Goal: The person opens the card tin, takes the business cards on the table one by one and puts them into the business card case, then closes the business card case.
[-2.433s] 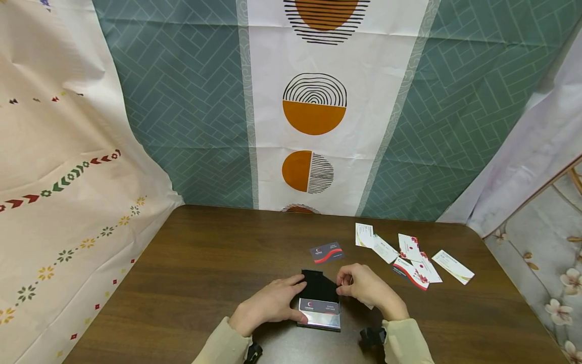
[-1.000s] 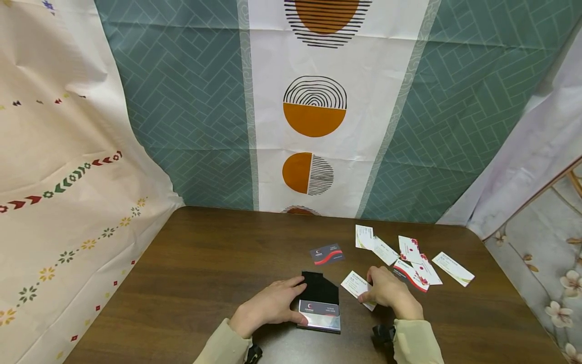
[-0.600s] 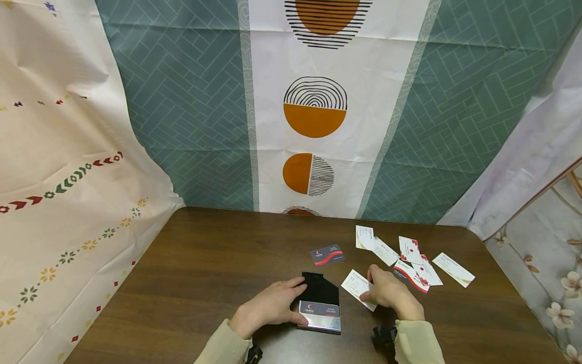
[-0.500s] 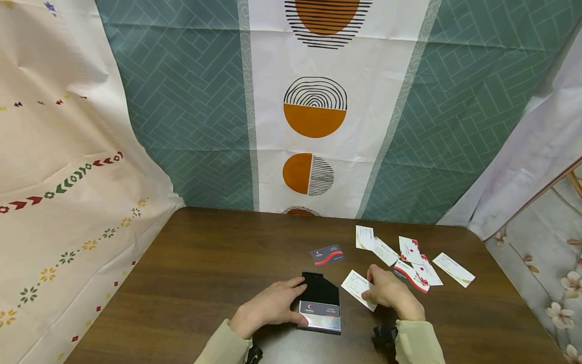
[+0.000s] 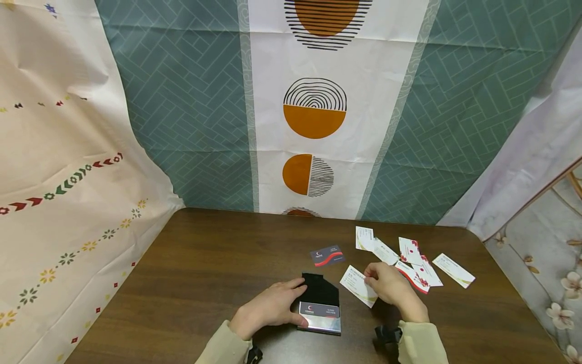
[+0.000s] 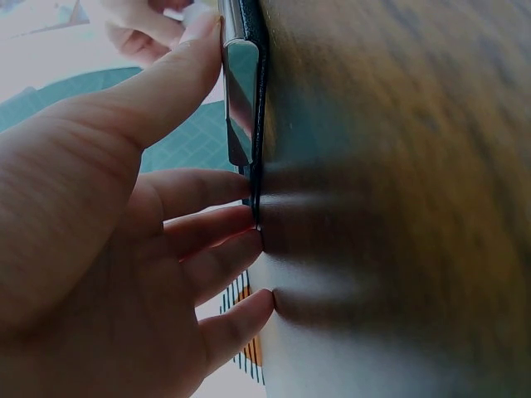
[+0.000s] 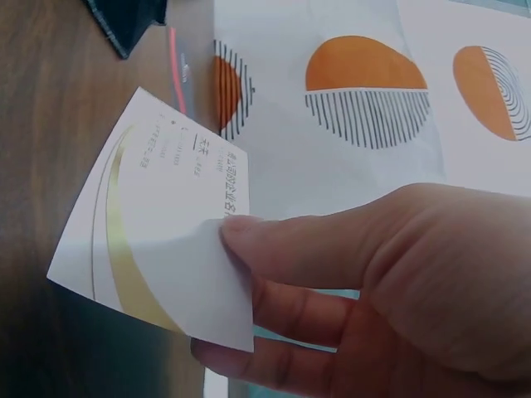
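Observation:
A business card case (image 5: 320, 326) lies on the table with its black flap (image 5: 318, 290) folded back. A dark grey card (image 5: 320, 309) sits in its metal pocket. My left hand (image 5: 268, 307) holds it steady: the thumb presses on the metal front (image 6: 241, 91), and the fairly straight fingers touch the flap side and the tabletop. To the right of the case, my right hand (image 5: 393, 288) pinches a white business card (image 5: 358, 286) by its edge. In the right wrist view this white card (image 7: 178, 224) shows printed text and a gold curve, tilted up off the table.
A loose dark grey card with a red wave (image 5: 327, 256) lies behind the case. At the back right several cards are scattered, some overlapping, among them a red-flowered white card (image 5: 409, 251). One white card (image 5: 453, 270) lies apart near the table's right side.
My right hand has moved right from the case's flap, bringing the white card into view, and its grip has since shifted up along the card's edge. The left hand stays on the case.

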Demonstrator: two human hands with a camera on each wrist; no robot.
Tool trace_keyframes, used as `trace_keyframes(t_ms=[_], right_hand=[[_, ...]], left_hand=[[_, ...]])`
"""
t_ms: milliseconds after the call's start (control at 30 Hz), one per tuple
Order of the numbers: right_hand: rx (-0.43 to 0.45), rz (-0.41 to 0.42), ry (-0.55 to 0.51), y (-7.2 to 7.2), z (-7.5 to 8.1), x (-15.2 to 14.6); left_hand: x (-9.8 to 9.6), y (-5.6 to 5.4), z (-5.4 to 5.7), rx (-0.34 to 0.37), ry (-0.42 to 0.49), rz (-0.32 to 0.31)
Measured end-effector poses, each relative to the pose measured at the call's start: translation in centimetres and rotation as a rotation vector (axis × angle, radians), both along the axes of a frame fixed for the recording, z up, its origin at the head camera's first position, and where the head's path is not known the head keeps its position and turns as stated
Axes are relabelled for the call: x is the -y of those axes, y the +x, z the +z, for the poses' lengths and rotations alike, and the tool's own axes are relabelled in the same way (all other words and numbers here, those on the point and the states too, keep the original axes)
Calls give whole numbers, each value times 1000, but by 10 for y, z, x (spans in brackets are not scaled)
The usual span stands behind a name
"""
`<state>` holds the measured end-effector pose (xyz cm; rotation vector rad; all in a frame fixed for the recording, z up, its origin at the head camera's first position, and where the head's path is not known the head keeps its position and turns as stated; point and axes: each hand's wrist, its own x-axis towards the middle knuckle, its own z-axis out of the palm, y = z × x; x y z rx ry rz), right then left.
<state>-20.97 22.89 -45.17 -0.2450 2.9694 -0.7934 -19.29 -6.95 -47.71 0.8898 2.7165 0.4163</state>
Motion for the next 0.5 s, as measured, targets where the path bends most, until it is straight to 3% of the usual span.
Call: trace_keyframes(t_ms=[500], right_hand=[[-56, 35, -63, 3, 14, 7]], left_hand=[[0, 0, 0, -2, -5, -4]])
